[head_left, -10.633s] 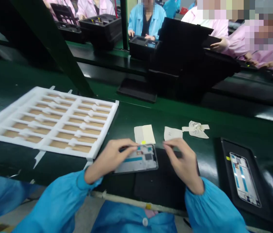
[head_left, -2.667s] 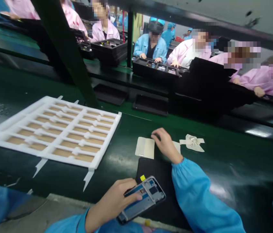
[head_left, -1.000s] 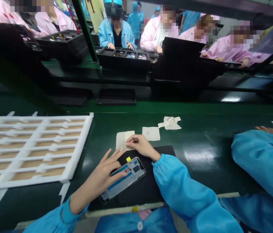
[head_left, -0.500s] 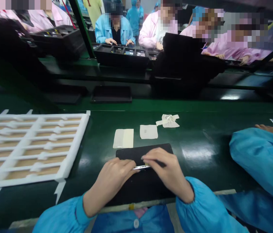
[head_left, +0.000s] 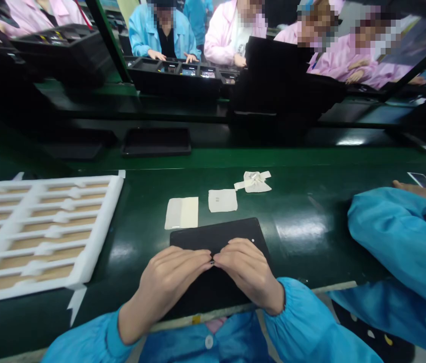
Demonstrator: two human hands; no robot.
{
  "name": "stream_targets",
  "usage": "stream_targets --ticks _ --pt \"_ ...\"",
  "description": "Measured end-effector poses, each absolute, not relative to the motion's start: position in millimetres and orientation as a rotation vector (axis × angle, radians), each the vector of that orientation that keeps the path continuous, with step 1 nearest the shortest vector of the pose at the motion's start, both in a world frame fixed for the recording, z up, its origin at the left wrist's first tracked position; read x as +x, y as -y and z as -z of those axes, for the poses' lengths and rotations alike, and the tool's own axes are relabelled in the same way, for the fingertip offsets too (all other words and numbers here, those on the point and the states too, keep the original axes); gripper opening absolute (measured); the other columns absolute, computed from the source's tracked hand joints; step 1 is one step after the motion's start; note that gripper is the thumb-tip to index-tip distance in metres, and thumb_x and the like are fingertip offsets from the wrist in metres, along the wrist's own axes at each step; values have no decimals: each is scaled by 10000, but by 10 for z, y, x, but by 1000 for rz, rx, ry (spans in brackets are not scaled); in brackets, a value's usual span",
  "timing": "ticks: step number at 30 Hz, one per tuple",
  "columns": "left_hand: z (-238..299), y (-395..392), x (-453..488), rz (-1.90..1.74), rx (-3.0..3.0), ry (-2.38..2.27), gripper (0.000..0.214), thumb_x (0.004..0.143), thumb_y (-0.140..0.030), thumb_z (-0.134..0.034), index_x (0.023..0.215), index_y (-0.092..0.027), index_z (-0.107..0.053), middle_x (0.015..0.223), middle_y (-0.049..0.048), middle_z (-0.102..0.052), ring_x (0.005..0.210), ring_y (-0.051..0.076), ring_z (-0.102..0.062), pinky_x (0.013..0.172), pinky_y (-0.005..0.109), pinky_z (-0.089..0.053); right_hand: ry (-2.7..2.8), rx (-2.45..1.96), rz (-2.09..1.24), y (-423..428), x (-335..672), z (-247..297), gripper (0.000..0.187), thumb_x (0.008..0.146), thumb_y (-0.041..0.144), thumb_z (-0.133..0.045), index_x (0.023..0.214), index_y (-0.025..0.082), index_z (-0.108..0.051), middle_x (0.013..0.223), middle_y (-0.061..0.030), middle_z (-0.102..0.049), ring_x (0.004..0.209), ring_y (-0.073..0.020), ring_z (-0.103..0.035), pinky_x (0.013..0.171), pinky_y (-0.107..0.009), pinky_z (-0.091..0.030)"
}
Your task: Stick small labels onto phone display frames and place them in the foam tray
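My left hand (head_left: 177, 267) and my right hand (head_left: 246, 267) meet above a flat black panel (head_left: 231, 230) at the table's front edge. Both are closed, fingers bent and pressed together, with the fingertips nearly touching. Only a tiny dark and pale bit (head_left: 212, 262) shows between them; the rest of whatever they grip is hidden behind the fingers. A small white dot marks the panel right of my right hand. Just behind the panel lie a two-tone pale sheet (head_left: 181, 213), a smaller white square (head_left: 223, 200) and a crumpled white piece (head_left: 257, 182).
At left is a white foam rack (head_left: 95, 232) with several slots. A black tray (head_left: 156, 141) lies on the far ledge. On the right, a neighbour's blue sleeve (head_left: 390, 222) reaches across the green tabletop (head_left: 303, 201). Several people work opposite at black compartment boxes (head_left: 175, 83).
My hands have come closer together, covering the slim white-edged strip with dark slots that showed between them. My right hand has shifted left and down in view. The whole view has shifted slightly.
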State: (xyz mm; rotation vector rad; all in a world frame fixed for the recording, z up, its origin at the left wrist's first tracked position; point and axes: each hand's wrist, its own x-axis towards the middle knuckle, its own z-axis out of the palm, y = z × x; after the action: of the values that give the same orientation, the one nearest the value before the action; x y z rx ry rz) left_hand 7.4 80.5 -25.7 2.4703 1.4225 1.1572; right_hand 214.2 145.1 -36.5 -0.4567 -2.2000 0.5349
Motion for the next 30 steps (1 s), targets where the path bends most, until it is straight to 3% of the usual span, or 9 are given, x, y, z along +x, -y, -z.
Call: stream_targets --ticks 4,9,14,21,27,30 --pt "286 -811 57 -1105 2481 -1401 180 947 -117 -571 1101 -169 -648 1032 47 -754 919 174 -727 758 275 -548 2157 -459 -489 -1450 2129 428 316 899 24 -583 1148 211 -636 954 -36 -744 889 -173 -686 916 -403 -540" --pt "300 -803 19 -1086 2473 -1420 187 935 -89 -583 1095 -157 -649 1045 44 -751 937 167 -721 789 278 -530 2077 -523 -617 -1430 2196 462 359 875 75 -672 1206 198 -606 1109 -92 -708 1043 -216 -659 912 -396 -554" --pt "257 -804 40 -1046 2463 -1401 162 938 -109 -583 1063 -175 -664 1038 19 -756 913 152 -726 747 261 -533 1877 -700 -854 -1388 2294 586 214 873 74 -673 1017 226 -626 915 -39 -700 860 -181 -681 770 -333 -578" --pt "206 -852 111 -982 2390 -1473 117 971 -180 -557 1001 -191 -670 987 -20 -760 891 136 -730 749 245 -527 1845 -682 -846 -1374 2265 630 189 874 57 -659 958 220 -612 885 -44 -693 825 -182 -676 712 -332 -579" --pt "190 -837 126 -922 2364 -1489 123 993 -219 -534 988 -206 -655 984 -44 -754 883 122 -720 752 248 -496 1901 -639 -806 -1375 2287 603 242 875 15 -634 1010 216 -646 896 -52 -680 842 -174 -655 719 -321 -570" --pt "190 -838 147 -865 2354 -1496 138 1003 -231 -515 979 -208 -648 993 -45 -749 896 121 -713 754 259 -486 2048 -618 -672 -1370 2322 590 346 897 -3 -571 1136 227 -671 957 -75 -665 883 -182 -640 736 -324 -567"
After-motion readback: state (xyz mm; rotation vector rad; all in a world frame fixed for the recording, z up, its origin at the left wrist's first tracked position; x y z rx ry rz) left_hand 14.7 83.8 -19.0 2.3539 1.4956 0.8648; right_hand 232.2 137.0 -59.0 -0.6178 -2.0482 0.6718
